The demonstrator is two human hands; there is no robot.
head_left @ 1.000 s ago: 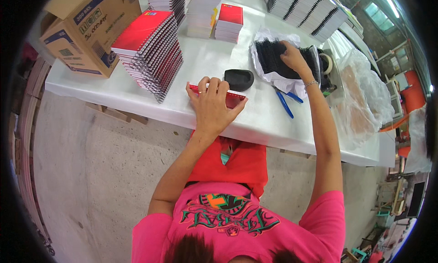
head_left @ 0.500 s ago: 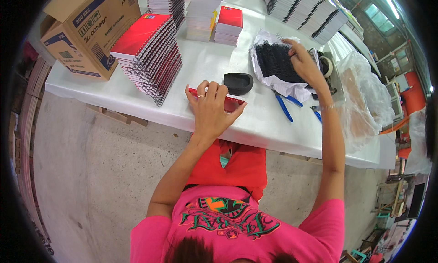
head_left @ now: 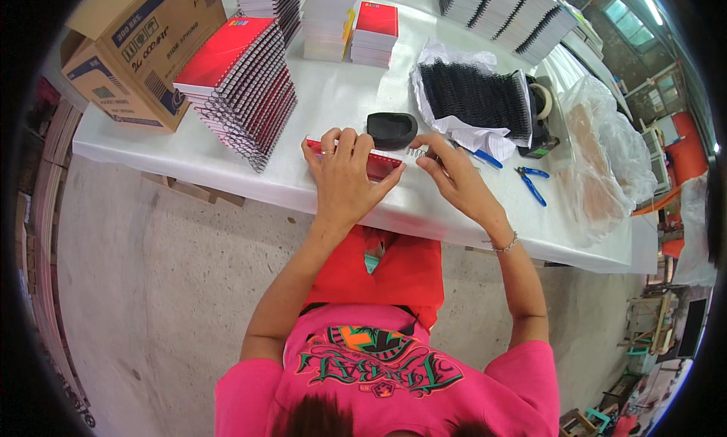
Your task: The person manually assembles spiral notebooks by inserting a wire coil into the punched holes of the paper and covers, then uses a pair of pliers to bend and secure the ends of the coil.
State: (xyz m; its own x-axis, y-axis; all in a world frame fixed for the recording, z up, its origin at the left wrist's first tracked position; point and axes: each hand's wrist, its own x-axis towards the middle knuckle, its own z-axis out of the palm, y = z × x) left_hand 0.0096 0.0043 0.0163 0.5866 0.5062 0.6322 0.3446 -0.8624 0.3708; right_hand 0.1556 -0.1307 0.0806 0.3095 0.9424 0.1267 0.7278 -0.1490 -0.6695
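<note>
My left hand [head_left: 347, 172] grips a small red-covered notebook [head_left: 384, 166] near the table's front edge, its punched edge facing away from me. Beside its right end, my right hand [head_left: 457, 178] pinches a dark spiral binding coil [head_left: 416, 153], which points toward the holes; whether it touches them I cannot tell. Just behind the notebook sits a black, hollow, rounded block [head_left: 391, 129]. Farther right, a pile of black spiral coils [head_left: 473, 96] lies on crumpled white paper [head_left: 485, 143]. In front of that paper rests a blue-handled tool [head_left: 487, 158], partly hidden by my right hand.
Coil-bound red notebooks [head_left: 238, 88] stand stacked at the left, by an open cardboard box [head_left: 136, 62]. Behind are unbound red-topped books [head_left: 374, 34] and more bound stacks [head_left: 503, 17]. Blue cutting pliers [head_left: 532, 185] and a clear plastic bag [head_left: 606, 145] lie at the right.
My right hand has come from the coil pile back toward the notebook, now with a coil between its fingers. My left hand keeps its hold on the notebook.
</note>
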